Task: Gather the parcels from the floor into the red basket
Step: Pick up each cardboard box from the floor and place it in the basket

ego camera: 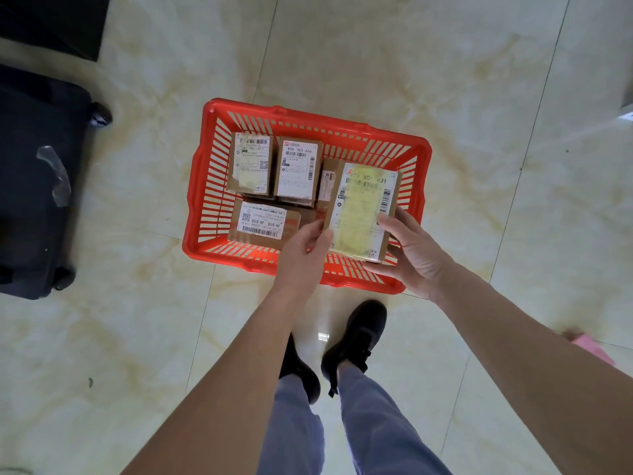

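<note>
A cardboard parcel [363,210] is held over the near right corner of the red basket [205,186], gripped at its near end by the fingers of the left hand [305,248] and right hand [416,250]. Three labelled parcels already lie inside, with a fourth partly hidden. No parcels are seen on the tiled floor [479,80], so the task appears nearly done.
</note>
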